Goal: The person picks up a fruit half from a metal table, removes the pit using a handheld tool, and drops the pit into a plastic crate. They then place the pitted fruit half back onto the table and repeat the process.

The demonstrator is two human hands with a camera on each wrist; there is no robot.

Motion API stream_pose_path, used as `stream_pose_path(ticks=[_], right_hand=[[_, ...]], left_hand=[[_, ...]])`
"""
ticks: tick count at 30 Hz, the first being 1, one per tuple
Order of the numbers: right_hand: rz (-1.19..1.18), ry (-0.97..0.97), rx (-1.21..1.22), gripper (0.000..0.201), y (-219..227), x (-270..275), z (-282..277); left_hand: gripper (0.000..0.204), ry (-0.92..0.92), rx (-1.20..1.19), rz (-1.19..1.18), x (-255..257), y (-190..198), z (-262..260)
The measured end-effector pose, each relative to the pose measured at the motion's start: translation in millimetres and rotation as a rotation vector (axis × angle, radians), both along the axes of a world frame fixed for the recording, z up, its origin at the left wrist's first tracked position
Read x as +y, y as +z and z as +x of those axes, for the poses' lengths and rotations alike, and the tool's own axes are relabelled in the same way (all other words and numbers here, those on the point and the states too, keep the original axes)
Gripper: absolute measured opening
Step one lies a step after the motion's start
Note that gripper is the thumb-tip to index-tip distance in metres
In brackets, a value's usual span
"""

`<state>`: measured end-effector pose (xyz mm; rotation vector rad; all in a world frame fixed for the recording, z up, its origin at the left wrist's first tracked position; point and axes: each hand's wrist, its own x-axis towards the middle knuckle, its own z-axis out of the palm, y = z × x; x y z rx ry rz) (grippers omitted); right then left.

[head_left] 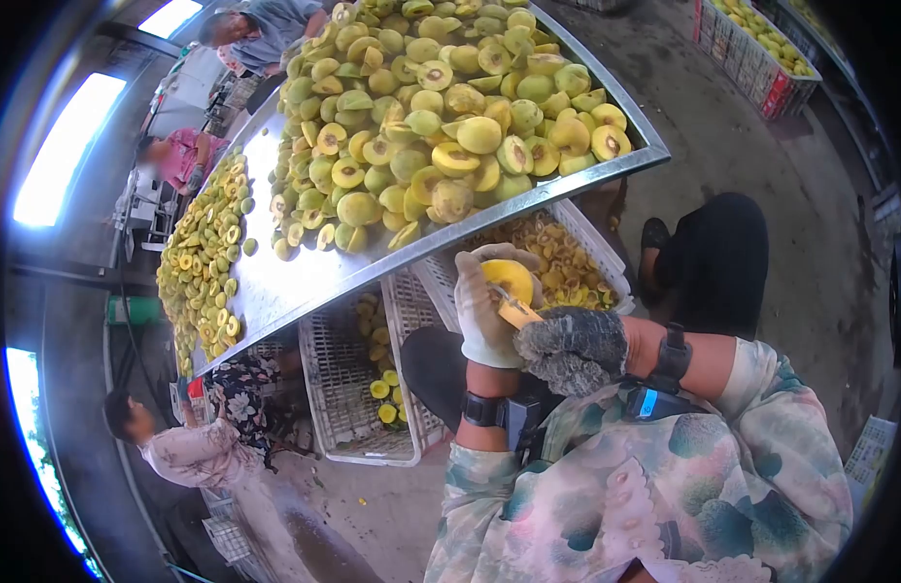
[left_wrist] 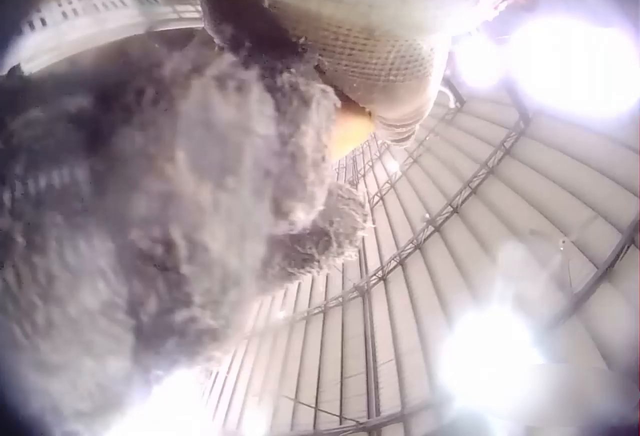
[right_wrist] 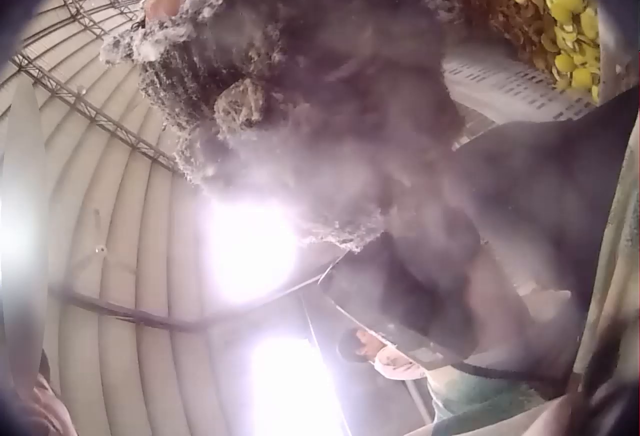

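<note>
My left hand (head_left: 481, 316), in a white glove, holds a yellow peach half (head_left: 511, 280) up in front of the metal table's edge. Its fingers curl around the fruit in the head view. The right hand (head_left: 572, 350) wears a fuzzy grey glove and grips a small pitting tool by its orange-yellow handle (head_left: 518, 313). The tool's metal end meets the fruit and is mostly hidden. The grey glove (left_wrist: 170, 216) fills much of the left wrist view, close to the white glove (left_wrist: 375, 56). In the right wrist view the grey glove (right_wrist: 290, 106) hides the tool.
Many halved peaches (head_left: 421, 121) are heaped on the sloping metal table (head_left: 528, 189). Below its edge stand a crate (head_left: 606, 248) of brown and yellow scraps and a crate (head_left: 324, 389) with cut halves. Other people sit around the table. A full crate (head_left: 761, 83) stands far right.
</note>
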<state>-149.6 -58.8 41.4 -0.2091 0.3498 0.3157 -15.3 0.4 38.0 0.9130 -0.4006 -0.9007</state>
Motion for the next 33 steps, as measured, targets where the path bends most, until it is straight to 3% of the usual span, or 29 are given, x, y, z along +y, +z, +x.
stream_pose_path(ticks=[5,7,9,11,13,15,16,17,18,19,21,22,23,25,26,27,29,30,33], right_hand=[[-0.128,0.042,0.119,0.018,-2,-7,2],[0.166,0.096,0.023,0.019,-14,-8,5],[0.139,0.109,-0.099,0.023,-38,4,5],[0.118,0.137,-0.220,0.028,-55,6,7],[-0.619,0.181,0.197,0.036,-65,-4,9],[-1.633,0.501,0.135,0.044,-120,-17,21],[-1.635,0.487,0.136,0.044,-117,-19,20],[-1.366,0.444,0.183,0.046,-111,-20,16],[-1.097,0.407,0.225,0.048,-109,-20,12],[-1.098,0.409,0.222,0.048,-118,-19,11],[-1.867,0.538,-0.147,0.053,-141,-16,14],[-1.825,0.564,-0.101,0.050,-134,-21,13],[-1.835,0.559,-0.095,0.050,-125,-26,11],[-1.496,0.189,0.145,0.044,-109,-28,7],[-1.664,0.487,0.146,0.043,-142,-30,13],[-1.657,0.472,0.157,0.043,-161,-29,13],[-1.951,0.522,-0.015,0.040,-180,-32,8],[-1.705,0.579,0.200,0.042,-122,-37,7],[-1.640,0.462,0.235,0.044,-116,-40,0]], left_hand=[[0.054,-0.065,-0.204,0.176,7,7,4],[0.060,-0.014,-0.121,0.176,4,6,7],[0.058,0.257,0.110,0.166,7,-1,26],[0.064,0.640,0.277,0.017,19,-10,74],[0.057,0.840,0.059,0.131,34,34,71],[0.049,0.904,-0.241,0.314,63,25,93],[0.045,0.954,-0.310,0.445,68,26,102],[0.043,1.010,-0.374,0.581,79,25,112],[0.047,0.995,-0.845,0.739,113,-20,162],[0.047,0.998,-0.844,0.740,112,-20,157],[0.059,1.155,-1.511,1.557,97,-8,140],[0.069,0.964,-1.327,1.411,85,5,133],[0.066,0.959,-1.418,1.262,72,3,128],[0.063,0.740,-1.471,1.136,39,11,110],[0.063,0.654,-1.437,1.117,19,10,102],[0.063,0.564,-1.407,1.088,-1,8,95],[0.065,0.455,-1.496,1.124,-32,6,86],[0.065,0.416,-1.502,1.150,-46,6,83],[0.066,0.354,-1.572,1.215,-70,-2,82]])
